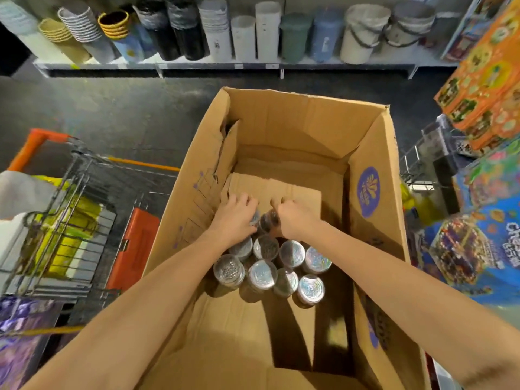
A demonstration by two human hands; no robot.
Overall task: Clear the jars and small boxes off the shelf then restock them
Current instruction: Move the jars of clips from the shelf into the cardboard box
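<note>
While both arms reach down into the big brown cardboard box (pixel 295 122), the right hand (pixel 295 219) has its fingers curled round a dark round jar (pixel 268 220), and the left hand (pixel 235 213) is curled over a silver-lidded jar (pixel 255 218) touching it. Nearer the person on the box floor stands a tight cluster of shiny-lidded jars (pixel 281 266). Left of the box is a wire trolley with an orange handle (pixel 36 140). Beyond the box is a white shelf (pixel 225 64) of upright bins (pixel 267 32), and right of it are bright printed cartons (pixel 484 80).
</note>
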